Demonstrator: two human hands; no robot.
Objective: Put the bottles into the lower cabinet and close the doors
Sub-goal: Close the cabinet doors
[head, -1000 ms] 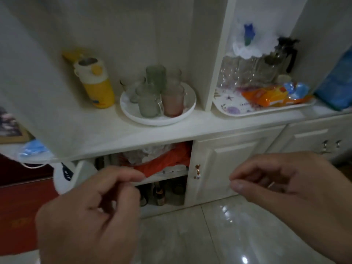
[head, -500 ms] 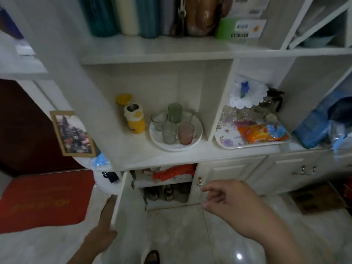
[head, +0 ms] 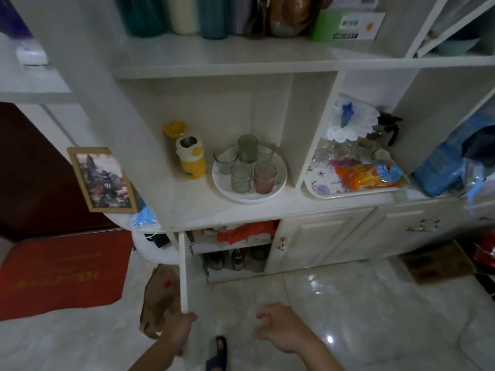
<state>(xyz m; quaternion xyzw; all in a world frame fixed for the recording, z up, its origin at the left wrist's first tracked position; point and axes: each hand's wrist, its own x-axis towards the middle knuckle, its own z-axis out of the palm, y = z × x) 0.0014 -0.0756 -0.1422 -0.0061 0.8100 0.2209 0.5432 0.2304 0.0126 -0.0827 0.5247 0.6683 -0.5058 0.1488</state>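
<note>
1. Left hand [head: 178, 326] closed around the free edge of the open cabinet door [head: 184, 274]; fingertips wrapped over the door's front, most of the palm hidden behind the panel.
2. Right hand [head: 281, 326] empty, fingers loosely curled, apart from the door and hovering over the floor [head: 334, 303] to the right of that grip.
3. Door seen nearly edge-on, so its face hard to make out; a brown paper bag [head: 158, 303] partly hidden behind it, just left of the grip.
4. Up and ahead of the grip, lower cabinet [head: 235, 253] open on the left half, right door [head: 308, 242] shut.
5. Bottles [head: 237, 259] standing on the cabinet's bottom shelf, dark and blurred, count unclear; orange and pale items crammed on the shelf above them, hard to identify.
6. Farther up, on the bench [head: 241, 207], a round white tray [head: 278, 186] holding several glass mugs, a yellow flask [head: 191, 159] beside it on the left.
7. A foot in a dark slipper [head: 218, 352] between the two hands, cut off by the frame edge.
</note>
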